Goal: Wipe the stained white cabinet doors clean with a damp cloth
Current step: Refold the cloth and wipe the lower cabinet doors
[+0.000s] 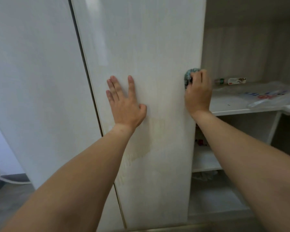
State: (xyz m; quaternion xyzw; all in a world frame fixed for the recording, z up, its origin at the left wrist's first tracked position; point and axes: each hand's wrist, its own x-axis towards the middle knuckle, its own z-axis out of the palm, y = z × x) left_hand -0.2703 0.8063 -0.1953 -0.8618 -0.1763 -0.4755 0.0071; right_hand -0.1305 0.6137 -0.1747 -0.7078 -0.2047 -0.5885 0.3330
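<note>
Forearms reach in — left hand [124,104] flat, fingers straight, bracing the cabinet door [146,47]. Right hand [197,92] clenches the damp cloth [188,77] at the door's edge. Yellowish stain [141,151] lies below-left of that grip — work downward with firm overlapping strokes.

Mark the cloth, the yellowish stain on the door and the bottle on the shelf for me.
cloth [188,77], head view: bunched teal part showing beside the right hand's fingers.
yellowish stain [146,149], head view: its darker lower edge on the door.
bottle [231,80], head view: middle of its label, lying on the shelf.
</note>
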